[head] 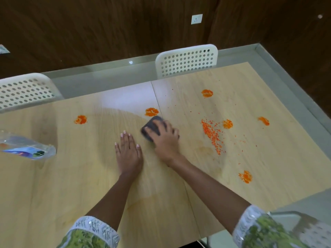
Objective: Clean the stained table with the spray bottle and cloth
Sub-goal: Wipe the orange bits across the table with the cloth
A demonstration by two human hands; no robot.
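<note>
A dark cloth [152, 127] is gripped under the curled fingers of the right hand [165, 138] and pressed onto the table [71, 176], just below an orange stain [151, 112]. The left hand [128, 151] is laid flat beside it, fingers straight, nothing held. The spray bottle [26, 146] is seen at the left edge. Orange crumbs [212, 135] are scattered to the right.
</note>
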